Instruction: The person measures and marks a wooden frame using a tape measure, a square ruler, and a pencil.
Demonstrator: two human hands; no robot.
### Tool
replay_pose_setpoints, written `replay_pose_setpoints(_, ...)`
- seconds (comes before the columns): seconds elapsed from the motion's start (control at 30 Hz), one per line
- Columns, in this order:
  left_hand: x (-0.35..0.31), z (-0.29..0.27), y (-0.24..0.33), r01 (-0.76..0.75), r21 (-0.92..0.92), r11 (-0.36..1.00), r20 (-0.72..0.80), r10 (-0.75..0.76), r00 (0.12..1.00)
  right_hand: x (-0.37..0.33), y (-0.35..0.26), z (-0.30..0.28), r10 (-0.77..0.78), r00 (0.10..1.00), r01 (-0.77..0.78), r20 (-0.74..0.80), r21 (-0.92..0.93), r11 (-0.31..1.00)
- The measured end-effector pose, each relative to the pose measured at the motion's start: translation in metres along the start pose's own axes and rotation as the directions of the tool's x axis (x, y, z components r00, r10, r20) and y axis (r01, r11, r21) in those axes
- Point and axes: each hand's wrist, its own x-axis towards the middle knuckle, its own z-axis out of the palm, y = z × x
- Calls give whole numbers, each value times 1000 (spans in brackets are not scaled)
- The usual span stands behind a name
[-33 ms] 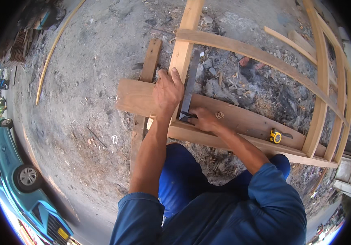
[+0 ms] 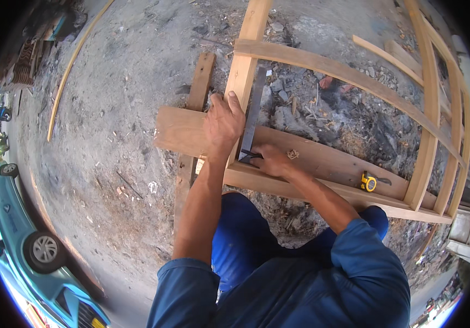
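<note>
A wooden frame stands low over the ground in front of me. My left hand (image 2: 224, 121) is wrapped over its left beam (image 2: 241, 74), thumb up along the wood. Flat along that beam's inner side lies the grey metal blade of a carpenter's square (image 2: 253, 109). At the frame's near left corner my right hand (image 2: 271, 160) is closed on the square's dark end, its fingers bent round it. A slim black piece shows by the fingertips; whether it belongs to the square I cannot tell. The near rail (image 2: 311, 191) runs under my right forearm.
A yellow tape measure (image 2: 368, 181) rests on the wide plank (image 2: 328, 158) beside the near rail. A cross slat (image 2: 328, 66) spans the frame, with several uprights at right. Beneath the left corner lie boards (image 2: 180, 131). A teal car (image 2: 24, 218) is on the road at left.
The teal car has rolled a little toward the bottom of the view. My hands, the square and the frame keep their places; the whole view has shifted very slightly.
</note>
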Motion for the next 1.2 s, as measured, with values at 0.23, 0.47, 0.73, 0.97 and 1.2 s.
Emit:
replay_pose_setpoints(0.23,1,6,-5,-21,-99,995,-39,17,999,11,-1,7,29,999,-29,16,6,1000)
replay_pose_setpoints(0.47,1,0,-2,-6,-58,998,-10,6,1000,9,-1,7,6,1000,-5,-17,5,1000)
replay_pose_setpoints(0.73,0,-1,-2,8,-38,999,4,-8,1000,7,-4,8,-13,1000,14,-15,81,997)
replay_pose_setpoints(0.97,0,0,-2,14,-30,999,4,-14,1000,9,-4,10,-6,1000,6,2,43,999)
replay_pose_setpoints(1.2,0,-1,-1,-9,0,1000,-8,9,1000,8,7,12,27,999,-27,25,34,999)
